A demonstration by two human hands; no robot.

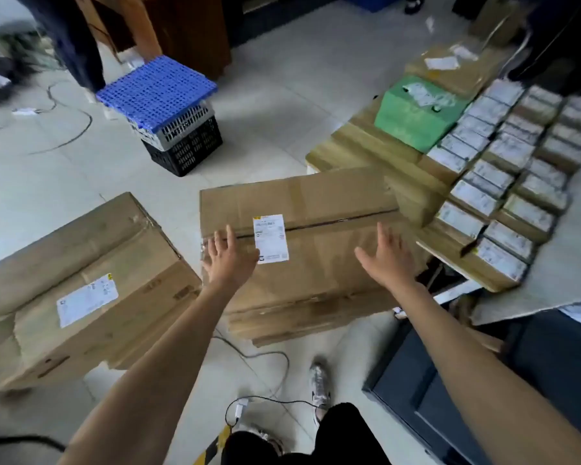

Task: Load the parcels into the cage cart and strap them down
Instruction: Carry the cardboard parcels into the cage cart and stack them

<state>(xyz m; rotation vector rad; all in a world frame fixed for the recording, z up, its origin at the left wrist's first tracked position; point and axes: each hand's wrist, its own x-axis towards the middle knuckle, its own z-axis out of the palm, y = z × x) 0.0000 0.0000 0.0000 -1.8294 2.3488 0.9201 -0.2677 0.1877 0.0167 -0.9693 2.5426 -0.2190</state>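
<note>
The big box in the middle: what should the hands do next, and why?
Probably slide both hands out to the side edges of the box and grip. The left hand and right hand are open over its top, holding nothing.

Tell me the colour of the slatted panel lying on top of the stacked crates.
Blue. The panel rests on a white crate over a black crate; the head view shows it.

Left hand [230, 260]: fingers spread, at the box's [319, 280] left edge, beside its label [270, 238].
Right hand [388, 256]: fingers straight, over the box's right part; contact unclear.
Box: brown, on the floor [282, 112].
Second box [81, 280]: just left, labelled.
Crates [178, 135]: stacked beyond.
Small parcels [503, 182]: rows at right, beside a green box [413, 112].
</note>
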